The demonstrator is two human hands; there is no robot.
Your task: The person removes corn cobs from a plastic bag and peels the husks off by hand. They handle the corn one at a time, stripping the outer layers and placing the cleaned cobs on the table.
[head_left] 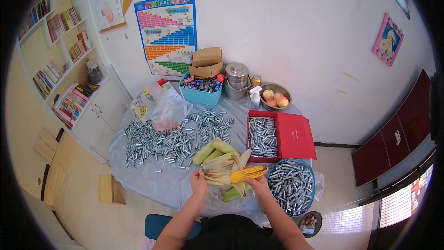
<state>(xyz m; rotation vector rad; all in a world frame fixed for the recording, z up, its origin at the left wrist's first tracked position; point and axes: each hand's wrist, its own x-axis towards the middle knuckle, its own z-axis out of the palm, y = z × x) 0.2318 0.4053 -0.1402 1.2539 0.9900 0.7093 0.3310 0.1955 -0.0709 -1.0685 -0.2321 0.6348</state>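
Observation:
Between my two hands lies an ear of corn (246,174), its yellow kernels bare and its pale husk leaves (221,176) peeled back to the left. My right hand (259,184) is closed round the tip of the cob. At the other end, my left hand (199,183) pinches the dry, gathered husk. Just beyond are several green unpeeled ears of corn (208,151) in a pile. Loose husk hangs below the held cob, over a green piece (231,193) on clear plastic.
Metal bolts (162,141) cover the table's left side. On the right stand a red box (296,134) and a blue-rimmed basin (311,190), both full of metal parts. Behind are a turquoise basket (202,96), a steel pot (237,76), a spray bottle (255,97) and a peach bowl (287,93).

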